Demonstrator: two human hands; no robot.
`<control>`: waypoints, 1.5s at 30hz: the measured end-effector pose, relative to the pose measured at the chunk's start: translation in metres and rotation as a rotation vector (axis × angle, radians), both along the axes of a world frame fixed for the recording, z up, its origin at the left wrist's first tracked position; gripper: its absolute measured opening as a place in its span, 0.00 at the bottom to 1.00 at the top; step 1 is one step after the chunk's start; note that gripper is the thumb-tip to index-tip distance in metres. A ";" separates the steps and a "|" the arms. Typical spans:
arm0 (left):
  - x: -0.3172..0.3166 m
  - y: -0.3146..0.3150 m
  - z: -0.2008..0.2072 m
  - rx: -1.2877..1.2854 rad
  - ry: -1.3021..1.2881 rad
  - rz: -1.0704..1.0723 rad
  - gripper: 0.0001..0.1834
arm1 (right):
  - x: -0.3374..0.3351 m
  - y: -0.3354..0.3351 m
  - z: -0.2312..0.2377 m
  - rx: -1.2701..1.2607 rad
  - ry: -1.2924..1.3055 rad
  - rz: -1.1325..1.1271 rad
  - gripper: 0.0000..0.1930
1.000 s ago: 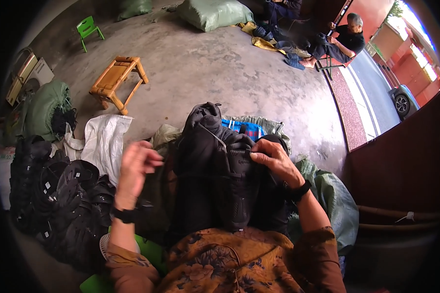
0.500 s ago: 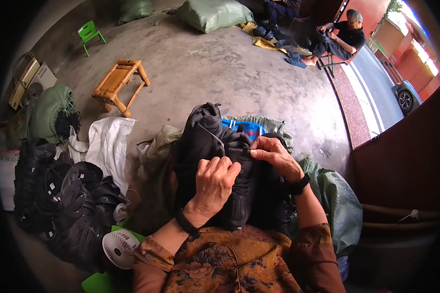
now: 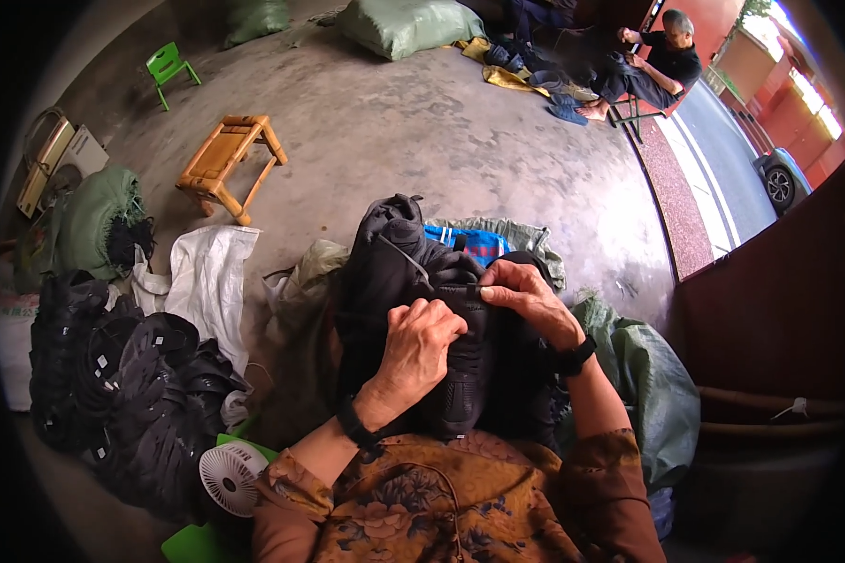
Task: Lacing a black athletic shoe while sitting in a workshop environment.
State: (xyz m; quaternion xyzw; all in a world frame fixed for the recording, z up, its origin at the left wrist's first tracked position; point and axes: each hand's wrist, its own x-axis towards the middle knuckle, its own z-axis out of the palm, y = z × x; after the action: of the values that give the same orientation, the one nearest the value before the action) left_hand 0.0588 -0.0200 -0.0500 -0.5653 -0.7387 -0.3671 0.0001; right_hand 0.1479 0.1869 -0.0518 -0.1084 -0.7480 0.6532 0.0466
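Note:
A black shoe (image 3: 462,394) lies lengthwise on my lap, its laced front between my hands and one end towards my body. My right hand (image 3: 528,298) pinches the edge of the shoe's tongue at the far end, thumb and forefinger pressed together. My left hand (image 3: 413,347) is closed in a loose fist over the left side of the lacing. Whatever its fingertips grip is hidden behind the knuckles. Just beyond it rests another black shoe (image 3: 390,230) with a grey lace (image 3: 406,258) trailing across it.
At the left is a heap of black shoes (image 3: 131,385) beside a white sack (image 3: 211,281) and a small white fan (image 3: 233,477). A bamboo stool (image 3: 225,164) stands farther off. Green sacking (image 3: 643,385) lies to my right. A person (image 3: 671,61) sits near the doorway.
My left hand has shifted slightly to the right over the lacing. The right hand keeps its pinch in the same place. The seated person by the doorway has raised one hand.

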 end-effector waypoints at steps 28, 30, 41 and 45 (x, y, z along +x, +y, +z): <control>-0.025 -0.034 -0.006 0.298 -0.276 0.062 0.26 | 0.113 -0.024 0.014 1.360 0.028 -0.771 0.08; -0.037 -0.046 -0.012 0.156 -0.266 0.098 0.26 | 0.189 0.039 0.007 1.384 -0.127 -1.095 0.11; -0.056 -0.048 -0.015 -0.017 0.050 0.067 0.06 | 0.195 -0.012 -0.006 0.418 -0.116 -0.972 0.11; -0.068 -0.046 -0.007 -0.021 0.023 0.107 0.03 | 0.113 -0.093 0.023 -0.726 -0.274 -0.339 0.21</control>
State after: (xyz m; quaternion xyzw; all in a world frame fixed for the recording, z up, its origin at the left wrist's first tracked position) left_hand -0.0090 -0.0659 -0.0569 -0.5290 -0.7716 -0.3524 0.0224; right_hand 0.2612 0.0938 -0.0286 -0.3250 -0.4400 0.8370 0.0122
